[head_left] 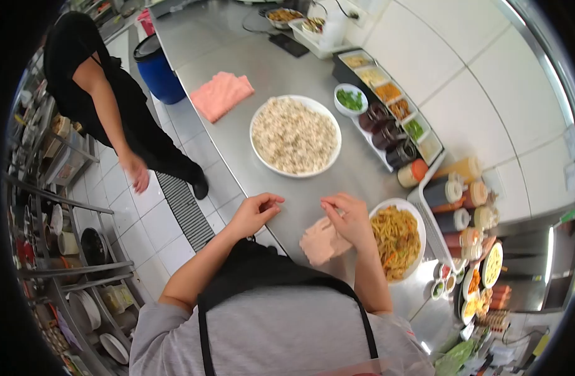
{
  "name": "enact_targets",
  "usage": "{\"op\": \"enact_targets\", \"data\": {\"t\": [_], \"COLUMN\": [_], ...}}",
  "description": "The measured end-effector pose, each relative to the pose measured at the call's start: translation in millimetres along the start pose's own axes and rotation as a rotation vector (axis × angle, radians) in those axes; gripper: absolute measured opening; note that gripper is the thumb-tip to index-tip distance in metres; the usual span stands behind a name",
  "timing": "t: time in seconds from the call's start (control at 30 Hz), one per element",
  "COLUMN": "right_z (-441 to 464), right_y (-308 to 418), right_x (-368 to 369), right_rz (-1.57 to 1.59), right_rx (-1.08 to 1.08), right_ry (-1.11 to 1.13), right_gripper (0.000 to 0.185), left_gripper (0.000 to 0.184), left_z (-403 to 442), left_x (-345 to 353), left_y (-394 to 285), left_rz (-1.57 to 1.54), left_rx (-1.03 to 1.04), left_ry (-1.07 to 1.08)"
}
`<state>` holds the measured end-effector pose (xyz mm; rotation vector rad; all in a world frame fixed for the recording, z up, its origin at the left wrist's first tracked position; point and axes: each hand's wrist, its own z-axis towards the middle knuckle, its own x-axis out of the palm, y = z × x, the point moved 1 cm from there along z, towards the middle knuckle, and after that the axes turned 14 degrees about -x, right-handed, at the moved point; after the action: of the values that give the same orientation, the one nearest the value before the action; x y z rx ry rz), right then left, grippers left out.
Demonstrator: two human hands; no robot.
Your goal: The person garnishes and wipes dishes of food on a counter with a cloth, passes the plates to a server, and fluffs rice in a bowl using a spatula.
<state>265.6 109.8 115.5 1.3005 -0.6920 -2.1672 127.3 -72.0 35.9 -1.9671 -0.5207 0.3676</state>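
Observation:
My left hand (257, 214) is over the near edge of the steel counter, fingers loosely curved and thumb apart, with nothing visible in it. Facing it, my right hand (349, 219) has half-bent fingers with small gaps and also holds nothing that I can see. Just below the right hand lies a crumpled pale pink cloth (322, 244); whether they touch I cannot tell. Beyond both hands stands a round white dish (339, 139) filled with a pale, chunky shredded food (293, 135). Right of my right wrist is a white plate (418, 219) of noodles with vegetables (394, 241).
A folded pink cloth (221, 95) lies near the counter's left edge. Along the wall are a bowl of chopped greens (350, 99), a topping rack (387, 92), dark jars (384, 135) and sauce bottles (450, 191). A person in black (102, 94) stands left, near a blue barrel (159, 72).

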Motion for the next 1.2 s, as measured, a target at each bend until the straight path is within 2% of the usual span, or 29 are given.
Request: {"op": "enact_targets", "data": {"t": [0.1, 0.3, 0.4, 0.47, 0.53, 0.6, 0.63, 0.67, 0.7, 0.8, 0.87, 0.93, 1.03, 1.07, 1.17, 1.2], "right_z": [22.8, 118.1, 197.7, 263.8, 317.1, 356.0, 366.6, 371.8, 375.5, 388.2, 403.0, 413.7, 452.3, 465.4, 518.2, 540.6], "right_y": [0.9, 11.2, 16.4, 43.5, 59.5, 108.6, 117.3, 122.4, 124.1, 106.8, 71.8, 24.2, 7.5, 1.4, -31.9, -43.5], "right_x": [19.4, 53.5, 68.3, 87.7, 122.3, 151.2, 172.0, 186.5, 192.3, 197.6, 173.1, 155.7, 146.0, 151.7, 171.6, 178.2], "right_rz": [0.056, 0.154, -0.016, 0.07, 0.074, -0.012, 0.054, 0.118, 0.091, -0.006, -0.087, 0.305, 0.184, 0.274, 0.178, 0.076], "right_rx": [-0.044, -0.191, -0.326, -0.359, -0.443, -0.684, -0.638, -0.591, -0.661, -0.848, -0.862, -0.036, -0.126, -0.066, -0.237, -0.295], "right_ry": [0.003, 0.189, 0.398, 0.393, 0.252, 0.122, 0.25, 0.386, 0.385, 0.4, 0.431, 0.525, 0.241, 0.202, 0.273, 0.306], "right_gripper": [0.009, 0.008, 0.013, 0.02, 0.015, 0.014, 0.019, 0.025, 0.026, 0.03, 0.027, 0.027, 0.032, 0.037, 0.035, 0.029], "left_gripper": [0.024, 0.023, 0.023, 0.024, 0.025, 0.023, 0.022, 0.022, 0.021, 0.021, 0.021, 0.021, 0.022, 0.022, 0.024, 0.025], "left_z": [-1.5, -1.7, 6.2, 14.6, 44.8, 55.2, 65.7, 82.7, 92.4, 113.6, 115.7, 120.7, 137.7, 142.2, 161.6, 171.0], "left_x": [-37.9, -143.2, -205.4, -240.0, -281.7, -311.7, -329.1, -349.0, -364.4, -405.4, -417.0, -425.7, -455.5, -467.4, -509.4, -525.3], "left_y": [-3.0, -8.2, 6.0, 6.4, -9.4, -41.7, -58.7, -61.7, -74.5, -87.0, -91.9, -84.7, -93.1, -97.7, -105.4, -105.6], "left_rz": [-0.084, -0.152, -0.235, -0.279, -0.234, -0.269, -0.285, -0.215, -0.412, -0.404, -0.454, -0.508, -0.496, -0.476, -0.448, -0.448], "left_rx": [0.04, 0.121, 0.12, 0.079, 0.11, 0.162, 0.201, 0.395, 0.191, 0.28, 0.272, 0.241, 0.19, 0.184, 0.18, 0.17], "left_ry": [-0.081, -0.302, -0.348, -0.33, -0.33, -0.301, -0.287, -0.377, -0.336, -0.422, -0.46, -0.483, -0.518, -0.548, -0.613, -0.628]}}
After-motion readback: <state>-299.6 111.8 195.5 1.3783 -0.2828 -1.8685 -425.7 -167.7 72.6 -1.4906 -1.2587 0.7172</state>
